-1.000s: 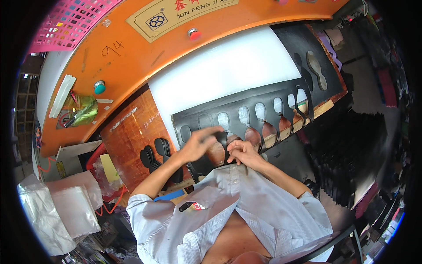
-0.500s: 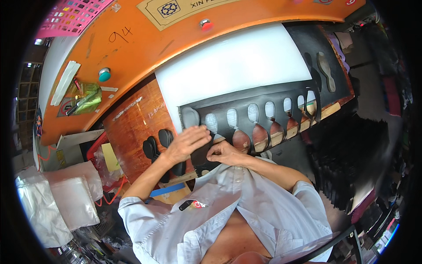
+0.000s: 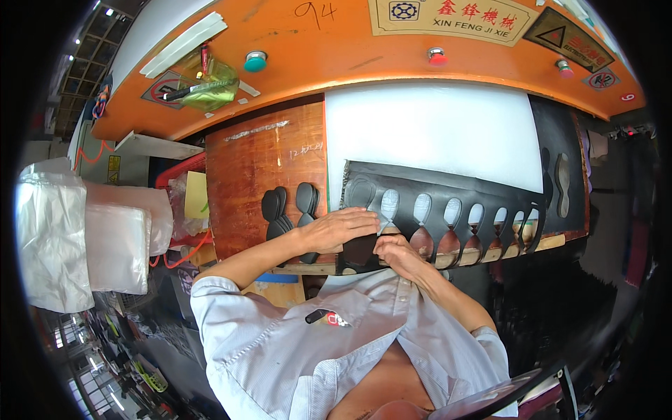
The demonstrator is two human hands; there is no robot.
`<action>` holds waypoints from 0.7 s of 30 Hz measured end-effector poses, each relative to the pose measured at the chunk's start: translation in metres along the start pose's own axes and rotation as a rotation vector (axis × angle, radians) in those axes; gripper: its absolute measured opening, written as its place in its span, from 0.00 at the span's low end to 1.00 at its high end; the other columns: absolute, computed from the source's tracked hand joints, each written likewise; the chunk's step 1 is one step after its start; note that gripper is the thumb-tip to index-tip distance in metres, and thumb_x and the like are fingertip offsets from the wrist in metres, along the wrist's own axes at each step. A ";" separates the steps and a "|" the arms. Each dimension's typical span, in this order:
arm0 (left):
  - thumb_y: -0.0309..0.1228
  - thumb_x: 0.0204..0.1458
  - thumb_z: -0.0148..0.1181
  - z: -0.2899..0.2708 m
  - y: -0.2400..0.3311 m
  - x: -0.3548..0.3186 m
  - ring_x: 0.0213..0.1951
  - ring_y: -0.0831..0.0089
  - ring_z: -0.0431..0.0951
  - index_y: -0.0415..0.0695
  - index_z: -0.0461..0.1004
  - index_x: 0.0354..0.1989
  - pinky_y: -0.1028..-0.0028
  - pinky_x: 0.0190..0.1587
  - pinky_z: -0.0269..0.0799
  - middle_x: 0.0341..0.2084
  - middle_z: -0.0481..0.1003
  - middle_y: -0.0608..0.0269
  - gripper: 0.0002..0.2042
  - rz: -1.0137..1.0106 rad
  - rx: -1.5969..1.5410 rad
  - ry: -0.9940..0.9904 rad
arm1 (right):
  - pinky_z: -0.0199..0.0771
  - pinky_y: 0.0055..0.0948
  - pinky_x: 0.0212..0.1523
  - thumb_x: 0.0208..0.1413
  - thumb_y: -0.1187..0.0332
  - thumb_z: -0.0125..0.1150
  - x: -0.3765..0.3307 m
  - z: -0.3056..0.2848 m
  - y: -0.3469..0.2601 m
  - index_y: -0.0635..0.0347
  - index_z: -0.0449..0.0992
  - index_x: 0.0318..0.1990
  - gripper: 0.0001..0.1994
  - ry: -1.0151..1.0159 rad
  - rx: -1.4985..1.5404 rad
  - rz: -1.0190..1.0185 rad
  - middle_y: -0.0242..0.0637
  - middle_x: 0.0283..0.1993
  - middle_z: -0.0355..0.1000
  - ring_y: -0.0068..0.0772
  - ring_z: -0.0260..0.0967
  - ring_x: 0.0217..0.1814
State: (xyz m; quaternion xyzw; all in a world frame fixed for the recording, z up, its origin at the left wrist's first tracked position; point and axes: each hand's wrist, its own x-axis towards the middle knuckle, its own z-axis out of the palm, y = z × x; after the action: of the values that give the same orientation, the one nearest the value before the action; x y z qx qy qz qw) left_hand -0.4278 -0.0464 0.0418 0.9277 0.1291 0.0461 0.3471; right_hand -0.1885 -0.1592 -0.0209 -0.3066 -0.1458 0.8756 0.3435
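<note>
A black sheet [image 3: 448, 183] with a row of sole-shaped cut-outs lies along the near side of the work surface. At its left end a black sole-shaped piece [image 3: 362, 190] shows its outline within the sheet. My left hand [image 3: 346, 229] rests flat across this piece's middle, fingers stretched out to the right. Close beside its fingertips, my right hand [image 3: 400, 253] has its fingers curled together at the first cut-out's near part. Whatever those fingers hold, if anything, is hidden.
Stacked black sole pieces [image 3: 306, 203] lie on the wooden board [image 3: 238, 161] at left. A white board [image 3: 427, 129] is behind the sheet. A sole-shaped metal die [image 3: 563, 185] lies on the right. An orange machine beam [image 3: 336, 59] with buttons spans the back. Plastic bags [image 3: 115, 238] hang at left.
The whole view has turned and shifted, so the bench sits lower and further right. My left hand lies flatter across the sole piece. The right hand keeps its curled pose near it.
</note>
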 end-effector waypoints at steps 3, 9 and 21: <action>0.28 0.47 0.71 0.001 0.006 -0.004 0.75 0.51 0.60 0.41 0.67 0.70 0.49 0.78 0.54 0.73 0.63 0.47 0.37 0.042 0.065 -0.050 | 0.65 0.23 0.41 0.56 0.71 0.65 -0.002 -0.001 0.001 0.59 0.81 0.38 0.04 0.078 0.062 0.028 0.28 0.37 0.76 0.19 0.69 0.37; 0.29 0.29 0.81 -0.002 0.018 -0.001 0.78 0.52 0.54 0.43 0.56 0.76 0.53 0.82 0.46 0.75 0.58 0.49 0.58 -0.039 0.070 -0.124 | 0.64 0.23 0.43 0.56 0.70 0.62 -0.002 0.010 0.000 0.55 0.75 0.36 0.03 0.119 0.196 0.078 0.26 0.37 0.72 0.19 0.66 0.38; 0.35 0.41 0.75 0.019 0.016 -0.009 0.75 0.46 0.57 0.34 0.63 0.71 0.46 0.77 0.54 0.73 0.60 0.47 0.45 0.058 0.181 0.193 | 0.68 0.36 0.58 0.62 0.65 0.57 -0.002 0.021 -0.002 0.57 0.76 0.39 0.07 -0.048 0.344 -0.034 0.32 0.42 0.74 0.34 0.72 0.50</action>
State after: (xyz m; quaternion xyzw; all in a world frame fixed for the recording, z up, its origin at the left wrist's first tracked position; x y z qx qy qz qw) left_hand -0.4301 -0.0721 0.0378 0.9499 0.1384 0.1332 0.2466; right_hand -0.1999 -0.1600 -0.0029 -0.2199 -0.0071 0.8887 0.4022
